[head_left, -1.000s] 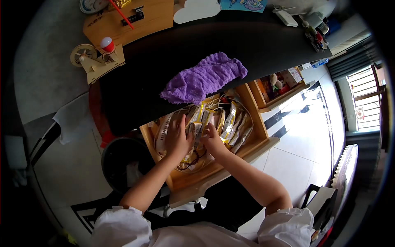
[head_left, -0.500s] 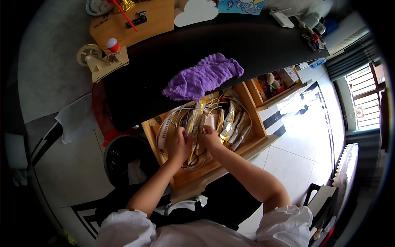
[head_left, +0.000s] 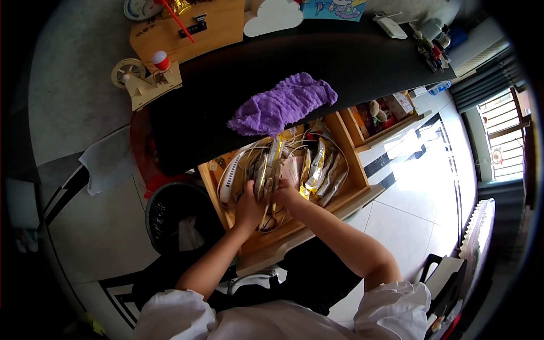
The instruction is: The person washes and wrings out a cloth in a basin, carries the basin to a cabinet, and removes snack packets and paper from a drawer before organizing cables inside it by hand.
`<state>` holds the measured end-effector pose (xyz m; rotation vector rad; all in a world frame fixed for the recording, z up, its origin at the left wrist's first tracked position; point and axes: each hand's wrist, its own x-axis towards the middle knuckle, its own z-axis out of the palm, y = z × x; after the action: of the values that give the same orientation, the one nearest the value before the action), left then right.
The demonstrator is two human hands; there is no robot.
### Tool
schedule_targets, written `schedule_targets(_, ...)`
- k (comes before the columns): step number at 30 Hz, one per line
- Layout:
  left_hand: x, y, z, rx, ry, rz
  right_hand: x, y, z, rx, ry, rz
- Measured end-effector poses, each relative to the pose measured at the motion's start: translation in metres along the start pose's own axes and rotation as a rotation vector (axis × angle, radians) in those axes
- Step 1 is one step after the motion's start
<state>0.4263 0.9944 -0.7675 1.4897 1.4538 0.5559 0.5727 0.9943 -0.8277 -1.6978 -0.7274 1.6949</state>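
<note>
Both my hands reach into an open wooden drawer (head_left: 249,249). My left hand (head_left: 249,208) presses against the left side of a bunch of slim silver-and-yellow packets (head_left: 273,164), with the fingers partly hidden behind them. On the other side my right hand (head_left: 288,195) is closed around the same bunch, its fingertips hidden. Right of it, several more foil packets (head_left: 318,170) stand in a row beside a pale pink packet (head_left: 291,169). White cables (head_left: 242,161) coil around the drawer, and a white slotted strip (head_left: 229,180) lies along its left side.
A crumpled purple cloth (head_left: 283,105) lies on the black desk (head_left: 198,102) above the drawer. Another open drawer (head_left: 391,129) with small items is to the right. A black bin (head_left: 156,218) stands at left. A wooden model (head_left: 150,85) sits on the desk's left end.
My hands have shifted slightly down along the packets toward the drawer front. The white slotted strip shows more fully now. The view has moved a little.
</note>
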Motion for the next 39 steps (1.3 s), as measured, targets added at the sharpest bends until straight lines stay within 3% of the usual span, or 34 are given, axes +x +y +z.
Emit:
schedule_targets(1,0.0,-0.001,0.001,-0.081,0.009,-0.046,-0.008,-0.01,0.004,0.046,0.06,0.03)
schedule_targets(3,0.002,0.009,-0.004,-0.096,-0.01,0.051,-0.032,-0.044,0.017,0.137,0.176,0.094)
schedule_targets(7,0.01,-0.01,0.008,-0.007,0.014,0.119,0.001,-0.001,0.003,0.207,-0.01,0.117)
schedule_targets(9,0.009,-0.009,0.009,0.028,-0.014,0.089,-0.015,-0.023,-0.003,0.22,-0.161,0.246)
schedule_targets(12,0.0,0.004,0.003,0.019,-0.088,-0.004,-0.036,-0.049,0.012,0.0,0.046,0.31)
schedule_targets(15,-0.006,0.021,-0.002,-0.038,-0.008,0.035,-0.05,-0.059,0.019,0.241,0.126,0.057)
schedule_targets(18,0.007,0.035,-0.007,-0.177,-0.046,0.114,-0.071,-0.104,0.016,0.252,0.127,0.027)
schedule_targets(22,0.036,0.037,-0.001,-0.214,-0.108,0.104,-0.065,-0.106,0.013,0.388,0.201,-0.056)
schedule_targets(24,0.05,0.027,0.012,-0.404,-0.096,0.182,-0.06,-0.107,0.006,0.359,0.179,-0.027)
schedule_targets(26,0.057,0.018,0.022,-0.508,-0.084,0.076,-0.044,-0.092,-0.001,0.371,0.12,-0.08)
schedule_targets(27,0.059,0.017,0.023,-0.4,-0.097,0.046,-0.048,-0.092,0.003,0.474,0.178,-0.046)
schedule_targets(29,0.059,0.019,0.019,-0.182,-0.124,-0.011,-0.05,-0.09,-0.003,0.454,0.056,0.013)
schedule_targets(31,0.051,0.026,0.013,-0.16,-0.151,-0.022,-0.04,-0.075,-0.013,0.378,-0.128,0.037)
schedule_targets(32,0.046,0.029,0.009,-0.147,-0.162,-0.029,-0.041,-0.077,-0.011,0.362,-0.11,0.057)
schedule_targets(33,0.045,0.021,0.012,0.054,-0.065,0.114,-0.042,-0.078,-0.008,0.346,-0.091,0.079)
schedule_targets(36,0.046,0.001,0.027,-0.026,0.019,0.108,-0.048,-0.083,-0.002,0.318,-0.057,0.135)
schedule_targets(39,0.044,-0.011,0.028,0.003,-0.105,0.009,-0.047,-0.077,-0.001,0.337,-0.05,0.151)
